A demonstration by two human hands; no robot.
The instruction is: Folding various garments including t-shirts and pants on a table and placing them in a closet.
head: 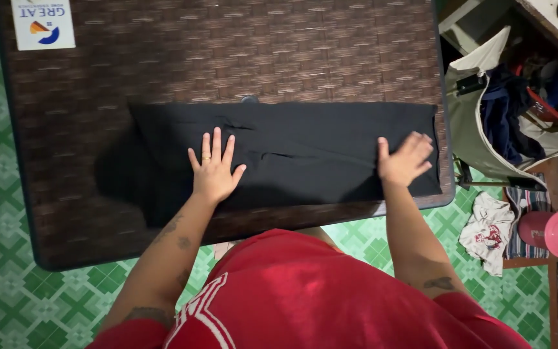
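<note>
While a white rectangular label [43,24] marks the brown woven table [227,58], left hand [214,169] and right hand [405,160] press flat, fingers spread, on black folded cloth [305,148].

Single head-worn view, looking almost straight down from above the person's chest. Fairly close: the brown woven table [227,58] fills most of the frame, its far edge cut off at top. Green patterned floor [8,284] shows at left and bottom, a bag of clothes [485,129] at right. No second view to share with.

Both hands [214,171] [405,160] press flat on black cloth [305,152].
</note>
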